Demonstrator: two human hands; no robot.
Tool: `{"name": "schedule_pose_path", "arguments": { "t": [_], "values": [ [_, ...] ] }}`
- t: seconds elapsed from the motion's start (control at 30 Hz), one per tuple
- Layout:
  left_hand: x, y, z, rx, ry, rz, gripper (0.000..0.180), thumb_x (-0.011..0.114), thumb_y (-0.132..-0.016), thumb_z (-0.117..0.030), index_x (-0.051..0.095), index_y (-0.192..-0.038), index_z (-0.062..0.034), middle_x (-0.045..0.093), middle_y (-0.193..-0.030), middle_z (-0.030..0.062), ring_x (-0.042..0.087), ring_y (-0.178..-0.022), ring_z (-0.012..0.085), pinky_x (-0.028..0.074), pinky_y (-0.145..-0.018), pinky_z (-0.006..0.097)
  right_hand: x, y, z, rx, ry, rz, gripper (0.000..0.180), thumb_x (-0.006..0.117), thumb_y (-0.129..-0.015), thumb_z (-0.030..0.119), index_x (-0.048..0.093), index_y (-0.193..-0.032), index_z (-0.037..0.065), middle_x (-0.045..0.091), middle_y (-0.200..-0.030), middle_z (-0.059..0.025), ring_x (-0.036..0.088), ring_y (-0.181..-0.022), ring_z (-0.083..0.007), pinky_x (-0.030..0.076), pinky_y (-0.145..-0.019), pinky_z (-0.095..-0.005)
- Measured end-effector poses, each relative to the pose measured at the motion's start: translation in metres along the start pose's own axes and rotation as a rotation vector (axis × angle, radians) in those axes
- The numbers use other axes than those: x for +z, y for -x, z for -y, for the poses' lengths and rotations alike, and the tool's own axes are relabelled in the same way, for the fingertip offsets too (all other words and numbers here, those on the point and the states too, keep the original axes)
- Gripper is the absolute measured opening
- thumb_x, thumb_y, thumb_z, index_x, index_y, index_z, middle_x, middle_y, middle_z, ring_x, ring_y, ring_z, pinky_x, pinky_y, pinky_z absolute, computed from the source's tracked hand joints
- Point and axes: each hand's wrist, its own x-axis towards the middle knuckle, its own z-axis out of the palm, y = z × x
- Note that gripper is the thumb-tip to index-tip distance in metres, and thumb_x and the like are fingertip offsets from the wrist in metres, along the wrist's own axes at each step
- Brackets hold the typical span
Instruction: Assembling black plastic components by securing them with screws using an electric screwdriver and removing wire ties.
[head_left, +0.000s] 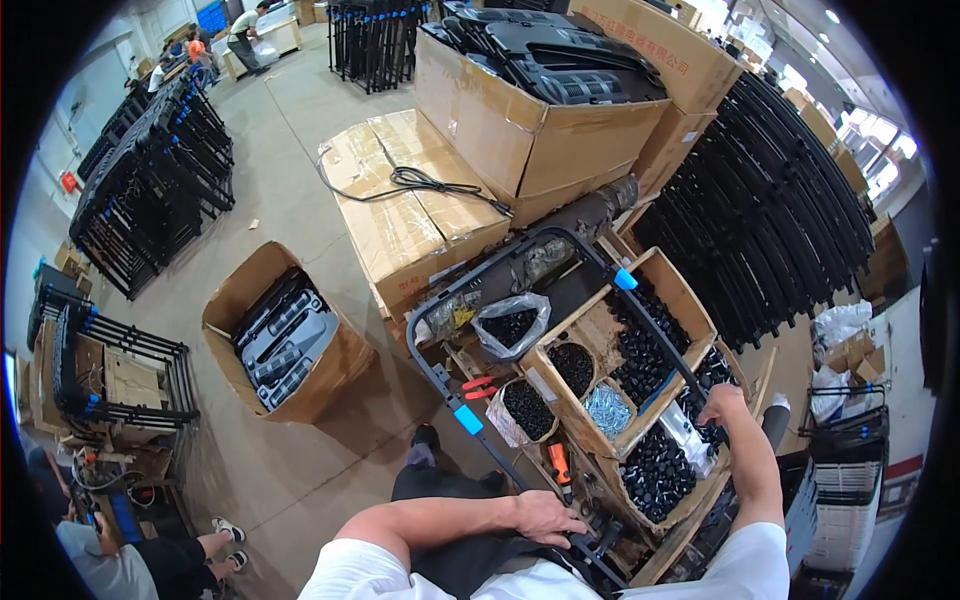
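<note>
A U-shaped black tube frame with blue sleeves on its two legs lies slanted over the parts bins. Across its left leg, close to my body, my left hand is closed around the tube. My right hand grips the end of the right leg, above the bins; its fingertips are partly hidden. Under the frame are a divided wooden bin with black plastic caps, a tub of silver screws and a tub of small black parts. An orange-handled tool and red-handled pliers lie beside them.
A cardboard box of grey-black plastic parts stands on the floor at left. Ahead, a closed carton bears a coiled black cable. Stacked black frames rise at right. Another person is at lower left.
</note>
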Motion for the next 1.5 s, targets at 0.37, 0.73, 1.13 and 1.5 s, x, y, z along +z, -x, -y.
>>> {"name": "schedule_pose_path", "arguments": {
  "t": [0.37,0.73,1.13,1.5],
  "values": [
    [-0.008,-0.008,0.01,-0.005,0.025,-0.027,0.047,0.054,-0.104,-0.048,0.05,-0.135,-0.0142,0.068,-0.099,0.0153,0.071,-0.089,0.0406,0.056,-0.075,0.052,0.017,-0.058,-0.023,0.002,-0.094,-0.505,0.022,0.068,-0.081,0.016,0.078,-0.095,0.003,0.076,-0.106,-0.0223,0.074,-0.103,-0.0384,0.061,-0.086,-0.0495],
    [-0.012,-0.011,0.005,0.043,-0.025,0.034,0.043,0.052,-0.104,-0.046,0.052,-0.139,-0.0207,0.069,-0.1,0.0167,0.072,-0.088,0.0387,0.058,-0.074,0.051,0.02,-0.044,-0.025,-0.082,-0.183,-0.638,0.028,0.061,-0.084,0.013,0.081,-0.103,0.015,0.076,-0.104,-0.0228,0.075,-0.1,-0.0372,0.061,-0.087,-0.0484],
    [-0.017,-0.009,0.008,0.015,-0.021,0.04,0.043,0.054,-0.104,-0.042,0.054,-0.142,-0.021,0.069,-0.101,0.0144,0.072,-0.091,0.0378,0.058,-0.08,0.049,0.003,-0.041,-0.015,0.036,-0.013,-0.463,0.023,0.067,-0.084,0.018,0.081,-0.1,0.009,0.078,-0.112,-0.0154,0.075,-0.106,-0.032,0.06,-0.089,-0.0455],
    [-0.019,-0.006,0.008,0.055,-0.039,-0.021,0.043,0.052,-0.104,-0.044,0.054,-0.142,-0.0237,0.069,-0.096,0.0154,0.073,-0.082,0.0379,0.06,-0.07,0.051,0.031,-0.05,-0.018,-0.063,-0.241,-0.686,0.027,0.062,-0.084,0.016,0.08,-0.104,0.013,0.076,-0.108,-0.0195,0.074,-0.103,-0.0359,0.06,-0.089,-0.0489]
  ]
}}
